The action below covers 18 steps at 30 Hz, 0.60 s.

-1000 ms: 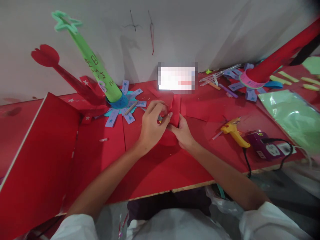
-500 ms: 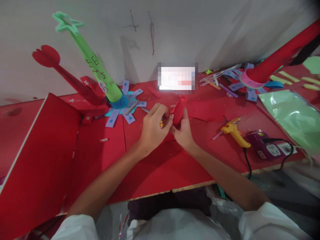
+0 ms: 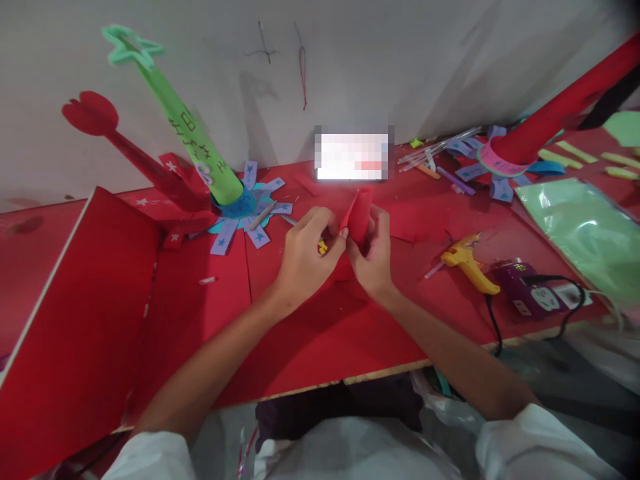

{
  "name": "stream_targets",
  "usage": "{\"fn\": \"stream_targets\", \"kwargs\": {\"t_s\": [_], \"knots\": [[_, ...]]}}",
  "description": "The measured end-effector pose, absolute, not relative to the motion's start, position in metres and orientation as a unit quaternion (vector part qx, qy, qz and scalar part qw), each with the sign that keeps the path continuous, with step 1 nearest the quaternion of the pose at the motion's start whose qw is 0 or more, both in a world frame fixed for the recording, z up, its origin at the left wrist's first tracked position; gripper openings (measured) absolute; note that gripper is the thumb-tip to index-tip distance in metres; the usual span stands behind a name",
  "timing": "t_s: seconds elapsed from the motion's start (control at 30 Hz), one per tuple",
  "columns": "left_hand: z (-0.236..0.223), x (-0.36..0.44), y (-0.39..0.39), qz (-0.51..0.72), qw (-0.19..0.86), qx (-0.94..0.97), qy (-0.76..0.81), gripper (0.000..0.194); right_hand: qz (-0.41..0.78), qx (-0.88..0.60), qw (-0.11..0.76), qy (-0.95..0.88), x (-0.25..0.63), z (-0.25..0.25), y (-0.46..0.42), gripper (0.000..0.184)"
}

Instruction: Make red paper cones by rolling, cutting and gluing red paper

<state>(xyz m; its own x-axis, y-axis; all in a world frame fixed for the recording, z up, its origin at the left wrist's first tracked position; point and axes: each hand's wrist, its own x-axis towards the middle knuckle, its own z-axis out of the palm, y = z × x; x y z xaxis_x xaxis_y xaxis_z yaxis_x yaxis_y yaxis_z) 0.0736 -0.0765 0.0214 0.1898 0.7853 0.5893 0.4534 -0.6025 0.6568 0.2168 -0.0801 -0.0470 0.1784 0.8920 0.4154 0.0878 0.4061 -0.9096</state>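
Both my hands meet over the middle of the red table [image 3: 320, 333]. Between them is a rolled piece of red paper [image 3: 359, 212], curled into a short tube. My right hand [image 3: 373, 257] wraps around its lower part, fingers closed. My left hand [image 3: 305, 253] pinches the roll's left edge with thumb and fingers; a small yellow-tipped tool [image 3: 323, 247] shows under its fingers. More red paper lies flat beneath the hands.
A green paper cone with a star top [image 3: 190, 133] stands on a blue base at back left, beside a red heart-topped piece [image 3: 125, 150]. A yellow glue gun [image 3: 467, 261] and purple power strip [image 3: 530, 293] lie right. A red box panel [image 3: 80, 320] stands left. Green sheets [image 3: 585, 233] lie far right.
The red paper has gone from a flat fold to a rolled tube lifted off the table. My right hand has risen and closed further round it.
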Motion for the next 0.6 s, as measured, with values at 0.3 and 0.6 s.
{"fn": "stream_targets", "kwargs": {"t_s": [0.3, 0.6], "knots": [[0.033, 0.066, -0.072, 0.505, 0.210, 0.727, 0.415, 0.018, 0.346, -0.425, 0.621, -0.561, 0.222, -0.042, -0.074, 0.055], [0.028, 0.063, -0.062, 0.369, 0.221, 0.769, 0.473, 0.009, 0.390, -0.436, 0.592, -0.554, 0.219, -0.052, -0.073, 0.043]]}}
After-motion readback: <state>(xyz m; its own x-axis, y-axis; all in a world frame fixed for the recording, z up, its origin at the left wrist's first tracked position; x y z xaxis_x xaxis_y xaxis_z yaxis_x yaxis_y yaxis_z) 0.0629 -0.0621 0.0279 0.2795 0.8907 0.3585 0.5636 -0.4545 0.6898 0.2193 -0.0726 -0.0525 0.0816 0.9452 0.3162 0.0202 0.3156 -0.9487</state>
